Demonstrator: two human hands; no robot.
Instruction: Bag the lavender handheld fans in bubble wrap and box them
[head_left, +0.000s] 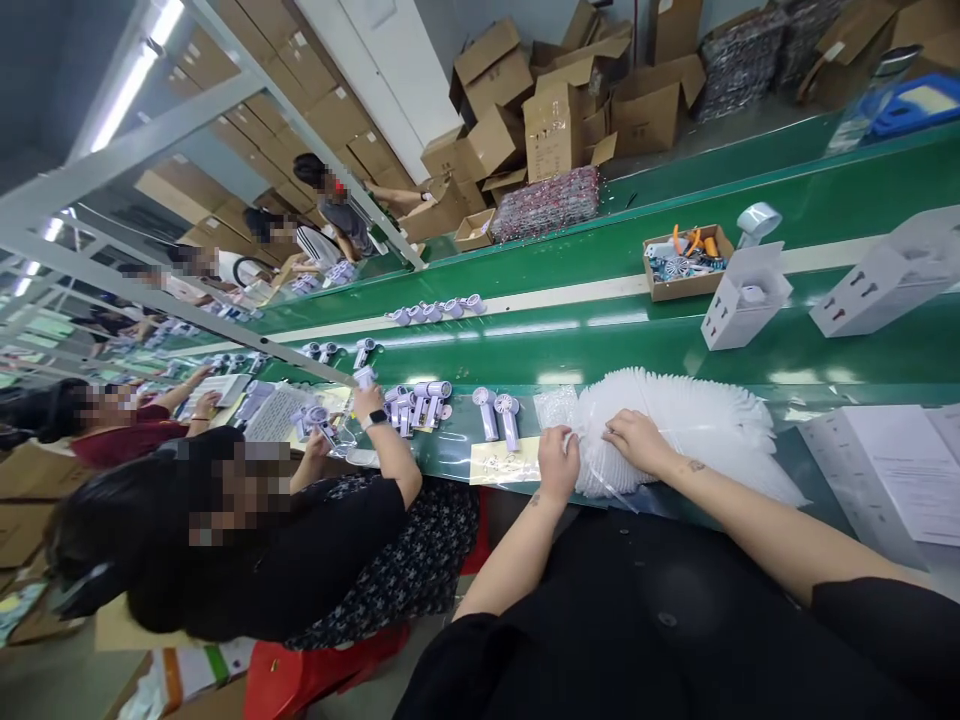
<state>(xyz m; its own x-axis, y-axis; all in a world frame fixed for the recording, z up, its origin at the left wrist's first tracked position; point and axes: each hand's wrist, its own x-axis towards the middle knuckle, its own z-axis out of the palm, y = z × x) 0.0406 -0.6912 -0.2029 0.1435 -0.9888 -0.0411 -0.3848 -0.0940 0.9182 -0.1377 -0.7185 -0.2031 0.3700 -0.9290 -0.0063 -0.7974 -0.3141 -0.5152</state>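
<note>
A big bundle of white, ridged foam-like sleeves (697, 420) lies on the green bench in front of me. My left hand (559, 462) is at the bundle's left end, its fingers closed on a bit of thin clear plastic. On the bundle's upper left part rests my right hand (636, 440), fingers bent and pressed together; what they pinch is too small to make out. Bubble wrap (556, 408) lies just beyond my left hand. Two small lilac fans (508, 420) stand to the left, by a yellow sheet with handwriting (495, 462).
At the left, a seated co-worker (300, 560) handles lilac fans. Beyond the bundle are a carton of small parts (686, 262) and white boxes (746, 300). A stack of printed sheets (907, 470) lies at the right. Across the green conveyor (570, 340) are piled cartons (555, 125).
</note>
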